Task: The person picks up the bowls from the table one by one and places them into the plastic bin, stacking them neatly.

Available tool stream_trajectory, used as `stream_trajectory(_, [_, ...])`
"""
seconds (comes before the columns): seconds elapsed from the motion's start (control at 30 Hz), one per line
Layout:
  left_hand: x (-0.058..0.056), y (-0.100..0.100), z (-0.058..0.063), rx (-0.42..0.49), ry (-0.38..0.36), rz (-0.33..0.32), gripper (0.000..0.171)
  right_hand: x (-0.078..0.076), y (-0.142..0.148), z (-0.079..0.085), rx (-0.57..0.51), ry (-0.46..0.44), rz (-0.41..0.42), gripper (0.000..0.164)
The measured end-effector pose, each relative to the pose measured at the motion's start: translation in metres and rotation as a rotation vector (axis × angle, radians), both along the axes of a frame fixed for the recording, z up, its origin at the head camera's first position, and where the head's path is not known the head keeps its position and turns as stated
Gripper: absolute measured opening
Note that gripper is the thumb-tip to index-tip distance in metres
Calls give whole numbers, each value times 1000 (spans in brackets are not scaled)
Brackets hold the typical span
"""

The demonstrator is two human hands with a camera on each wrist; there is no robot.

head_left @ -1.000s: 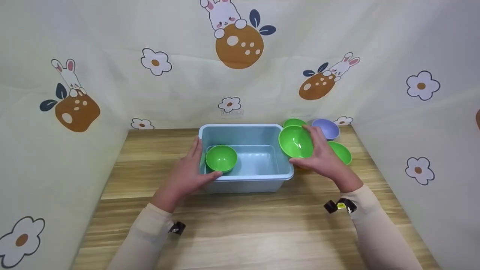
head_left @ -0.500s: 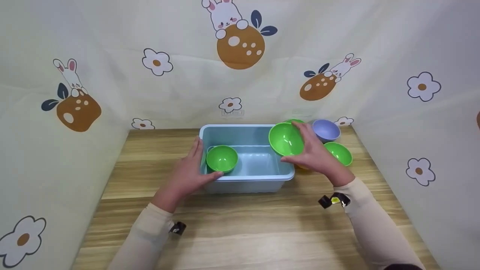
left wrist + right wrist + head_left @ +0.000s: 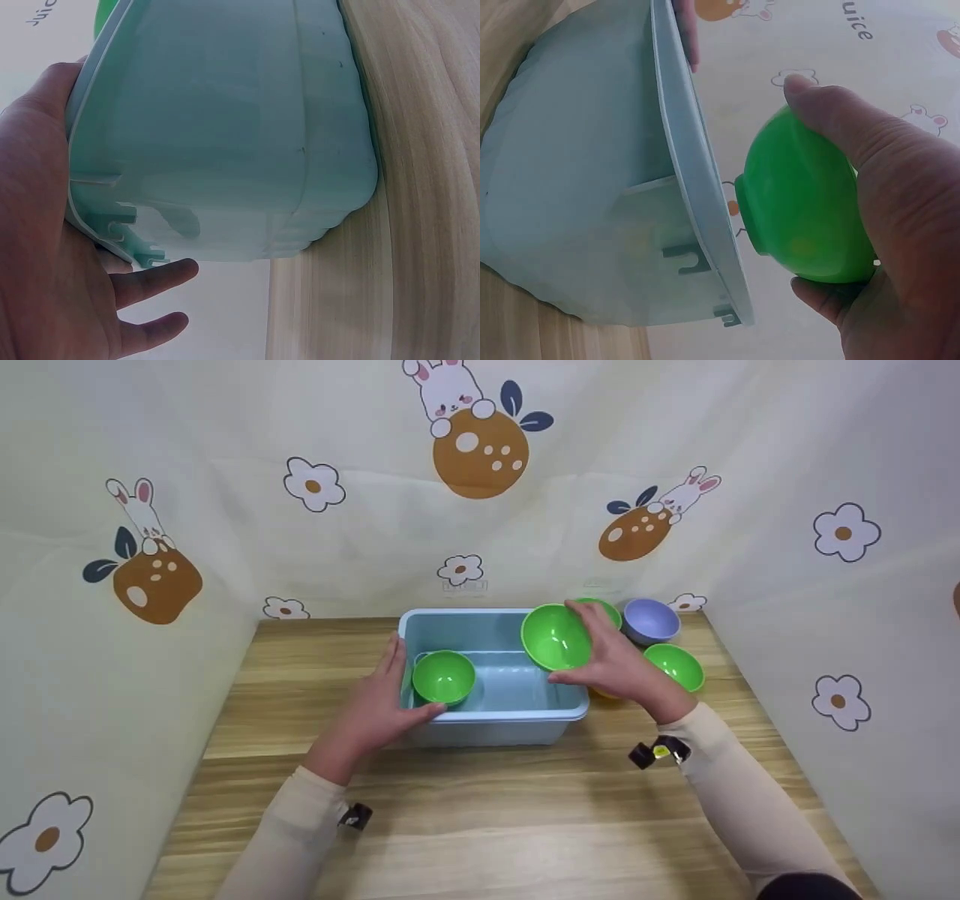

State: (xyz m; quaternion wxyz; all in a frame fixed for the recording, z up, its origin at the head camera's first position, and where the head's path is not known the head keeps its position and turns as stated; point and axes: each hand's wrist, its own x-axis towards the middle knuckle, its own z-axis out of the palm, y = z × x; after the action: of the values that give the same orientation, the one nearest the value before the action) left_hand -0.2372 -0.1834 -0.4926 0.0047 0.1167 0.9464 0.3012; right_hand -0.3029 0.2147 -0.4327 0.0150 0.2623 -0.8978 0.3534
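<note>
A light blue plastic bin (image 3: 487,717) stands on the wooden table. My left hand (image 3: 367,709) holds its near left corner; the left wrist view shows the thumb over the rim and two fingers stretched out past the corner. One green bowl (image 3: 444,678) sits upright in the bin's left part. Above the bin's right side, my right hand (image 3: 611,656) grips another green bowl (image 3: 553,637) by its edge, mouth tilted up. In the right wrist view this held bowl (image 3: 802,202) lies between thumb and fingers, its base apart from the bin's rim (image 3: 694,161).
Right of the bin stand a purple bowl (image 3: 651,620), a green bowl (image 3: 675,666) and a further green bowl (image 3: 609,612), partly hidden. A sliver of orange (image 3: 602,693) shows under my right hand. Printed cloth (image 3: 360,547) walls the table's back and sides.
My right hand has carried the green bowl leftward, from the bin's right edge to over its inside. The left hand and the bin have stayed in place.
</note>
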Motion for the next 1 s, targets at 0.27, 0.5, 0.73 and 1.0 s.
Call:
stream_trajectory(0.27, [0, -1, -2, -3, -1, 0, 142, -7, -9, 9, 42, -32, 33, 129])
stream_trajectory(0.5, [-1, -1, -3, -13, 2, -1, 142, -16, -14, 13, 61, -72, 70, 129])
stream_trajectory(0.73, [-2, -1, -2, -22, 5, 11, 143, -25, -23, 17, 86, -121, 111, 132])
stream_trajectory(1.0, [0, 0, 1, 5, -12, 7, 136, -31, -38, 22, 130, -142, 187, 127])
